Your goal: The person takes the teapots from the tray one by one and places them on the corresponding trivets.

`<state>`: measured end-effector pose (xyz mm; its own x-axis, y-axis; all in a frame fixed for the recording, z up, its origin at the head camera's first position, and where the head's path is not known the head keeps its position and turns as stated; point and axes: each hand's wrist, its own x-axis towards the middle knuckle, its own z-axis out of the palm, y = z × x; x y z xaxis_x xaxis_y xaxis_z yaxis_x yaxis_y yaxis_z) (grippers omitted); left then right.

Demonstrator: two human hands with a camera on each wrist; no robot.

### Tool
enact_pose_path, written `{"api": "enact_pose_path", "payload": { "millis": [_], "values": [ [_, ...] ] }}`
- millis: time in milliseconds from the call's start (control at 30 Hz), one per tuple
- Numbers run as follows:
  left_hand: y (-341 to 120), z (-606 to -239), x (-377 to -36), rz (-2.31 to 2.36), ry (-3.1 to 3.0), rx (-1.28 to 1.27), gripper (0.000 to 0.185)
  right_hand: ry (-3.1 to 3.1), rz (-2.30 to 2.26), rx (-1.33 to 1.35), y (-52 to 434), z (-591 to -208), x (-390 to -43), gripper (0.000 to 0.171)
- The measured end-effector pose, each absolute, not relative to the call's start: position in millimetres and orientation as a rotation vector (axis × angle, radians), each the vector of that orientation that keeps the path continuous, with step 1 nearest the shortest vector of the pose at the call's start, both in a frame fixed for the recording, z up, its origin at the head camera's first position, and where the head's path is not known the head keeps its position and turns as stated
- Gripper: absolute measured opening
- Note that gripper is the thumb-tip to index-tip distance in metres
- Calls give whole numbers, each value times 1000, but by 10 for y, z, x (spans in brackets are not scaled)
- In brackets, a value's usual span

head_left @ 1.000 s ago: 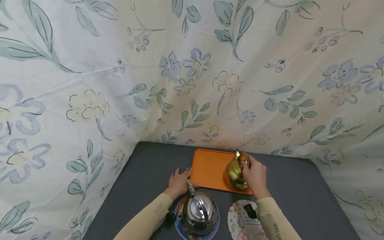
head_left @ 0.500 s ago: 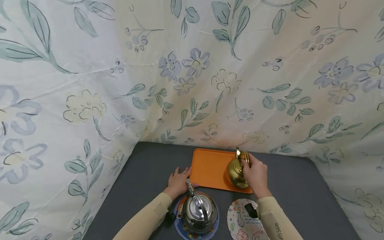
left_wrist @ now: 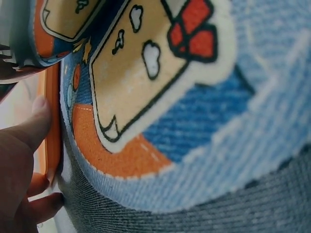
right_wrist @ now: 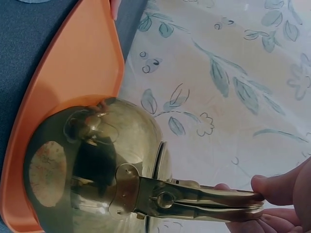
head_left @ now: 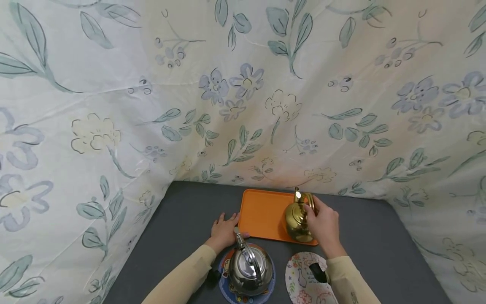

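My right hand (head_left: 324, 221) grips the handle of a shiny gold teapot (head_left: 296, 223), which stands at the right end of an orange tray (head_left: 258, 213). Thumb and fingers close round the teapot's folding handle (right_wrist: 204, 199) in the right wrist view; its round body (right_wrist: 126, 131) is over the tray. My left hand (head_left: 224, 231) lies at the tray's left near corner, fingers spread. In the left wrist view, the thumb (left_wrist: 39, 119) touches the tray's edge (left_wrist: 52, 126) and other fingers are below it.
A silver kettle (head_left: 247, 276) stands on a round blue cartoon mat (head_left: 226, 285) just in front of the left hand. A round floral mat (head_left: 303, 274) lies below the right forearm. Patterned fabric (head_left: 243, 105) hangs behind the dark grey table (head_left: 205, 198).
The head view has shifted slightly, so things appear a little further left. Both hands, the gold teapot and the tray keep nearly the same places relative to each other.
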<state>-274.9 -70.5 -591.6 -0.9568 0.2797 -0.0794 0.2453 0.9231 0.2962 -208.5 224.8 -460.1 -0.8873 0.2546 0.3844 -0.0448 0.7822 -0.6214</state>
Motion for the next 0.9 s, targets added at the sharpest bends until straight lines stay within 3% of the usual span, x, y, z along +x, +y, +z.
{"api": "enact_pose_path", "payload": {
  "millis": [900],
  "values": [
    [-693, -5935, -2815, 438, 2960, 380, 97, -2485, 943, -94, 2207, -4501, -1592, 49]
  ]
}}
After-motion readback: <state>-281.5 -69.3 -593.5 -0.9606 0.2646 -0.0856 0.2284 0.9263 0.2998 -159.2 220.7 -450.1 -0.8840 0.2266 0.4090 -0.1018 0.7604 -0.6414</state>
